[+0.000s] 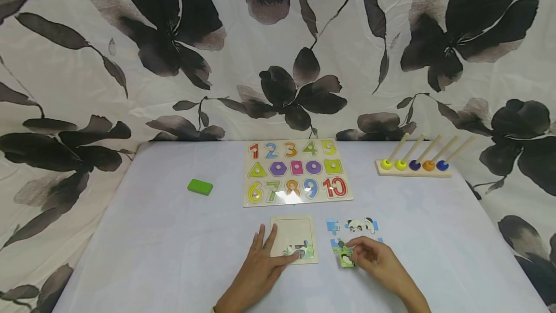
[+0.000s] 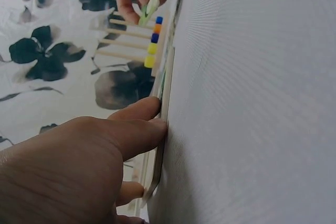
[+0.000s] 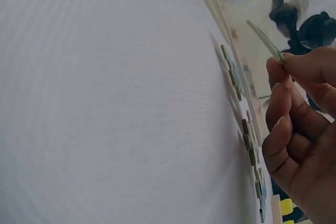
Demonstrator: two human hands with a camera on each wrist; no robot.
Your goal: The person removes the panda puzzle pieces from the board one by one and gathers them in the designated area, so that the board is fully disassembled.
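Observation:
A small wooden jigsaw tray [image 1: 293, 230] lies in the middle of the table near the front. Printed puzzle pieces [image 1: 308, 250] sit along its lower edge. My left hand [image 1: 260, 262] rests on the tray with fingers spread, its thumb touching the pieces inside. To the right, my right hand [image 1: 377, 261] pinches a green puzzle piece [image 1: 346, 258] between thumb and forefinger; the right wrist view shows this piece [image 3: 266, 40] tilted and raised off the table. Loose puzzle pieces lie behind it, among them a panda piece [image 1: 357, 225] and a blue piece [image 1: 333, 226]. Some are partly hidden by the hand.
Behind the tray lies a wooden number and shape board [image 1: 284, 160]. A bead stand [image 1: 414, 172] with slanted pegs is at the back right. A green block [image 1: 200, 187] lies to the left. Floral cloth [image 1: 299, 95] hangs behind the white table [image 1: 165, 250].

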